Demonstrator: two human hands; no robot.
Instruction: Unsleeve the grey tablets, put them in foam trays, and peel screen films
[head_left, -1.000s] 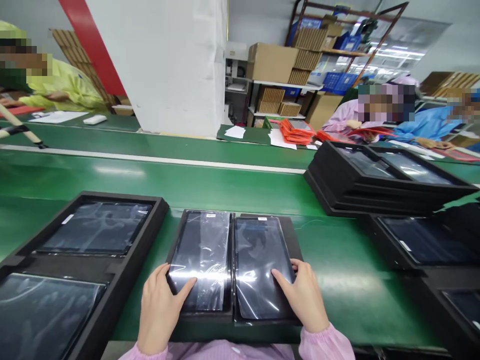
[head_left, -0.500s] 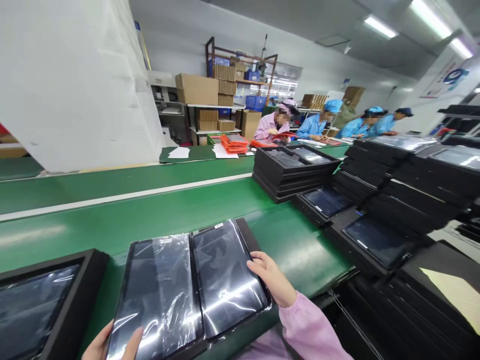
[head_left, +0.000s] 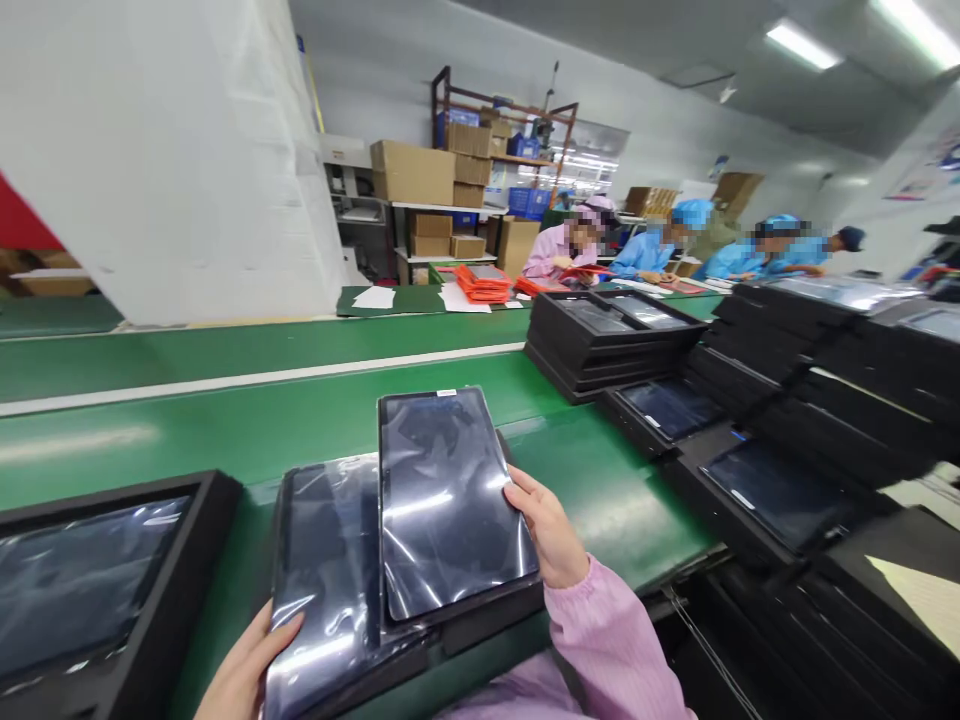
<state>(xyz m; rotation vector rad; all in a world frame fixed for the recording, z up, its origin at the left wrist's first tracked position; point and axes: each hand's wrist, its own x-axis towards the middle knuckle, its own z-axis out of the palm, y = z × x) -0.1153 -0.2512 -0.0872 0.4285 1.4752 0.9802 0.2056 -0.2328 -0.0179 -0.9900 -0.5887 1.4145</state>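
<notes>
My right hand (head_left: 551, 525) grips the right edge of a dark tablet (head_left: 454, 500) with a small white label at its top. This tablet is raised above a black foam tray (head_left: 491, 615), and its left side overlaps a second tablet (head_left: 326, 570) in shiny clear film. My left hand (head_left: 244, 665) is closed on the lower left edge of that second tablet, thumb on top and fingers partly hidden beneath. Whether the second tablet is fully off the tray cannot be made out.
At left lies another black foam tray (head_left: 202, 540) holding a tablet. Stacked trays (head_left: 600, 355) stand on the green belt (head_left: 300, 415), with taller stacks (head_left: 810, 400) at right. Across the belt, several co-workers sit near orange pouches (head_left: 481, 284). A white wrapped block (head_left: 202, 200) rises at back left.
The right tablet has come up out of its tray and shifted over the left one, held by my right hand. My left hand has closed on the left tablet's edge. The view has shifted slightly left.
</notes>
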